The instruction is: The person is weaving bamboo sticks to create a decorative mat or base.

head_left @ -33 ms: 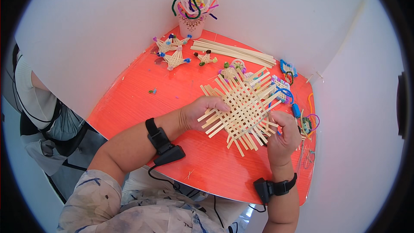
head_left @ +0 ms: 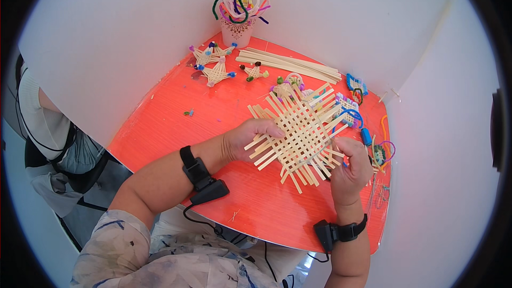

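My left hand (head_left: 254, 137) grips the left side of a square woven mat (head_left: 301, 128) of pale flat strips, thumb on top and fingers hidden underneath. The mat is held tilted above the red table, its loose strip ends sticking out on all sides. A thin greyish strand runs along the right and lower edges of the weave. At the mat's lower right edge my right hand (head_left: 352, 169) is closed, thumb and forefinger pinched together by the strip ends. What lies between those fingers is too small to make out; a speck of blue shows beside them.
On the red table (head_left: 176, 128), a bundle of pale strips (head_left: 288, 65) lies at the back. A white pot (head_left: 236, 32) holds colourful pipe cleaners. Small woven stars (head_left: 216, 73) stand left; a blue tool (head_left: 366, 136) and woven pieces lie right. White panels enclose the back and sides.
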The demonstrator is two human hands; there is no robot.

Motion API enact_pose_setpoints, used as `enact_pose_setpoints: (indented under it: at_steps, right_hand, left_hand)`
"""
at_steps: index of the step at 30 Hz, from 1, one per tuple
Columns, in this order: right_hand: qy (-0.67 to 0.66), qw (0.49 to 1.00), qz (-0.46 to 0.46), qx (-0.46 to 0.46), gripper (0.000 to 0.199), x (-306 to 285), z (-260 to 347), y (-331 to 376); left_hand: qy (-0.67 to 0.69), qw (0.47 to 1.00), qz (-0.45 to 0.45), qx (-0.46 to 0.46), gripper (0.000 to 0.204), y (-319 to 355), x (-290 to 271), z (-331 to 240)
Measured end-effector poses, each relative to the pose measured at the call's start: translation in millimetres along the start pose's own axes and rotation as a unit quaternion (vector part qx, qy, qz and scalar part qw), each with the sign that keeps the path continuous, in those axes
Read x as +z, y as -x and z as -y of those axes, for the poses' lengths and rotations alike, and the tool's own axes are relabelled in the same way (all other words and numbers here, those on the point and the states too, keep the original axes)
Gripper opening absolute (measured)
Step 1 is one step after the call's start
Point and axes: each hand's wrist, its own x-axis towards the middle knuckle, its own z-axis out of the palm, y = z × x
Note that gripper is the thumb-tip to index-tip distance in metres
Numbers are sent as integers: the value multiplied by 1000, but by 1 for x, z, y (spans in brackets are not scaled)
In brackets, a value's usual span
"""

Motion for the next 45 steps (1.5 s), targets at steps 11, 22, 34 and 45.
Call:
enact_pose_setpoints:
  at_steps: [11,22,34,45]
  right_hand:
    - [-54,997,-1,54,19,1,-8,3]
    - [-55,997,-9,44,14,2,-6,3]
    - [-125,985,-9,120,6,0,-3,-1]
    - [-211,945,-55,242,8,4,-4,4]
  left_hand:
    - [-10,999,-33,5,44,2,6,1]
    - [29,999,-15,2,48,0,11,2]
    - [-33,999,4,4,43,2,13,1]
    - [-55,998,-27,10,38,3,18,7]
